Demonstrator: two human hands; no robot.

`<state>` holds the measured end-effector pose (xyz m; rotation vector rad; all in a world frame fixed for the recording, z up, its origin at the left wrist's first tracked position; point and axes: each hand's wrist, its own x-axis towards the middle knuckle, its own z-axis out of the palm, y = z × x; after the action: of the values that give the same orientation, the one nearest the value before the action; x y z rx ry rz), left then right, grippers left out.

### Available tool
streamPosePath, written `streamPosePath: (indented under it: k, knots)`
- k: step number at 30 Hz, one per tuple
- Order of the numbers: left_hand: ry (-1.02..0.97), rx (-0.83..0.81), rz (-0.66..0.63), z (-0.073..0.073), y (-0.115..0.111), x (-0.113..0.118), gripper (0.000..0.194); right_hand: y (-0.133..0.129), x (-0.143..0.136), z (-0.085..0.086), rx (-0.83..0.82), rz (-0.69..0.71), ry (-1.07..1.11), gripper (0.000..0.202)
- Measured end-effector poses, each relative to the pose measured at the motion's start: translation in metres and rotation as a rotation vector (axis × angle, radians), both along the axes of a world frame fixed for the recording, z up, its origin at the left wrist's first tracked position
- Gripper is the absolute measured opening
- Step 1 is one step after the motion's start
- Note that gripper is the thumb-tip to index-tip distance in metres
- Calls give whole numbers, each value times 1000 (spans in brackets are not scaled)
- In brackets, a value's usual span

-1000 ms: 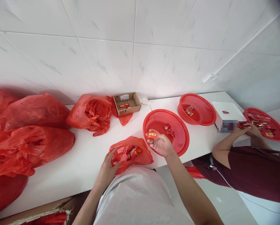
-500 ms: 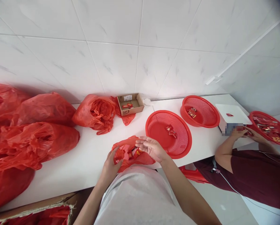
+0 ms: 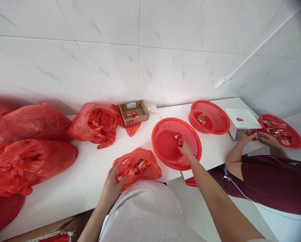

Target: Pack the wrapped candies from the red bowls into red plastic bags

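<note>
In the head view, an open red plastic bag point(image 3: 150, 171) lies at the table's front edge with several small red packets point(image 3: 140, 166) inside. My left hand point(image 3: 112, 184) grips its left rim, the thumb and fingers on either side of the plastic. Inside the near red mesh basket point(image 3: 165, 159), my right hand point(image 3: 185, 149) has its fingers closed at a small red wrapped packet point(image 3: 178, 138). The fingertips are partly hidden against the packet, which lies in the right half of the basket.
Full red bags point(image 3: 47, 161) crowd the table's left side. Behind stands a cardboard box point(image 3: 137, 119) with packets. To the right are another red basket point(image 3: 217, 129), a white scale point(image 3: 242, 117) and a tray of packets point(image 3: 298, 143), where a co-worker's hands point(image 3: 247, 137) handle packets.
My right hand has gone from above the plastic bag, open, over to the right into the near basket, reaching its packets. My left hand stays at the bag's rim. The view has shifted slightly.
</note>
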<state>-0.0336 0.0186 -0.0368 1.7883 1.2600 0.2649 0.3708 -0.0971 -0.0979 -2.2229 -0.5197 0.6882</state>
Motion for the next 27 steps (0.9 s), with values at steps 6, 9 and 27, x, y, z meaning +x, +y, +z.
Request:
streamPosePath:
  k: [6,9,27]
  knots:
    - [-1,8,20,-3,1,2,56,13,-18,-8,7,-40,208,30]
    - [-24,-1,22,-5,1,3,55,21,-37,4,109,21,395,24]
    - [-51,-32,16,-5,-2,-4,58,40,-173,82,441,305,882,35]
